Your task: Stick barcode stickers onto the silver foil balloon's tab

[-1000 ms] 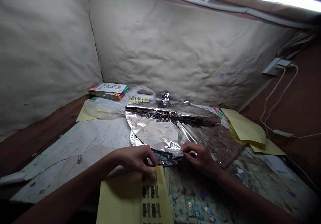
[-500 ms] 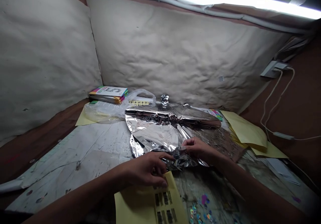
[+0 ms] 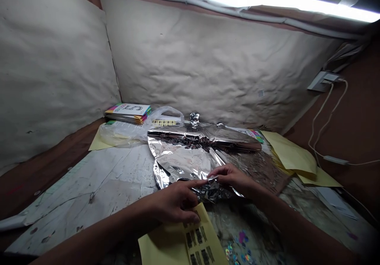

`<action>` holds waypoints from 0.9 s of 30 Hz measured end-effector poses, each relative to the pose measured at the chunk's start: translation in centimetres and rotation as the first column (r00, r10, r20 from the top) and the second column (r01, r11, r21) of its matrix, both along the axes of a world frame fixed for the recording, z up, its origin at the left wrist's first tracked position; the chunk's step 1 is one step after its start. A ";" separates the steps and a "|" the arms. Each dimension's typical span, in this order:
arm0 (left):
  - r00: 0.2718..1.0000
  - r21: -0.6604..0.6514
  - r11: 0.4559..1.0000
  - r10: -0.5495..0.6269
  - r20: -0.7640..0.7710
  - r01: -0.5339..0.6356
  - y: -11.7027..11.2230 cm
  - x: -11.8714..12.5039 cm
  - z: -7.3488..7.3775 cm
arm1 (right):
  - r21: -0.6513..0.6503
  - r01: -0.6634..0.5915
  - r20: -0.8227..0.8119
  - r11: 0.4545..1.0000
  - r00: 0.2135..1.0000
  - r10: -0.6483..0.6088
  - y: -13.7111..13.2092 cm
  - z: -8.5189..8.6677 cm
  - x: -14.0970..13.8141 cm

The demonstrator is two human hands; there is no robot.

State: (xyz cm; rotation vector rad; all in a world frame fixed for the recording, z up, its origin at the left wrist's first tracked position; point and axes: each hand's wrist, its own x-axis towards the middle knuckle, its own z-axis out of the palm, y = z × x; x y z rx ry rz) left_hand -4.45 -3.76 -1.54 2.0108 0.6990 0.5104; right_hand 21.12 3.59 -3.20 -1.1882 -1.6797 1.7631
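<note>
A crumpled silver foil balloon (image 3: 187, 158) lies flat across the middle of the table. My right hand (image 3: 233, 178) is closed at its near edge, thumb and fingers pinching the bunched foil. My left hand (image 3: 178, 199) stretches its index finger to that same foil, its tip close to the right fingers. The left thumb and curled fingers are closed on the upper part of a yellow sheet of barcode stickers (image 3: 197, 241), which slants towards me. Part of the sheet is hidden under that hand.
At the back left are a stack of colourful printed packets (image 3: 129, 110) and a clear plastic bag (image 3: 127, 132). Yellow envelopes (image 3: 292, 156) lie at the right. Shiny confetti (image 3: 243, 253) is scattered near the front. White cables (image 3: 317, 126) hang from a wall socket at the right.
My right fingers have shifted slightly left along the foil, and the left index finger has straightened towards them. The sticker sheet's lower end has swung a little to the right.
</note>
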 end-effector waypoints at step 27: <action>0.998 -0.237 0.969 -0.062 0.034 0.068 0.1 -0.3 -1.5 | 0.756 0.133 0.347 0.642 0.749 -0.564 20.1 11.1 -4.9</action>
